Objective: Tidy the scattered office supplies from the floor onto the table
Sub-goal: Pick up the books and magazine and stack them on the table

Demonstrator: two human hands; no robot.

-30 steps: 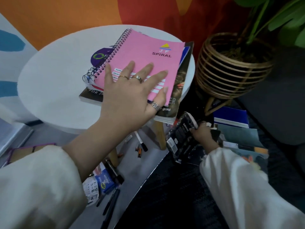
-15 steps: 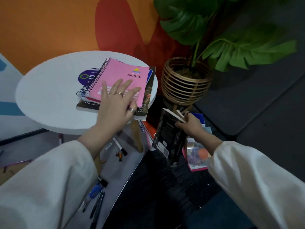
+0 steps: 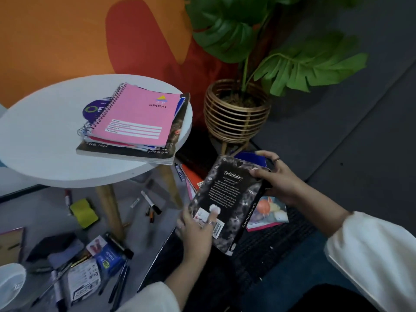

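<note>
Paperback "Unbirthday" book [image 3: 227, 201], stiff and light, lower centre: left hand [image 3: 195, 228] grips its bottom edge, right hand [image 3: 279, 179] its top corner.

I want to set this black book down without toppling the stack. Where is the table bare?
The white table is bare across its left half and along its near rim, left of the pink notebook stack. The right edge is crowded: the bottom magazine reaches it. Both hands, left and right, hold the black book.
</note>
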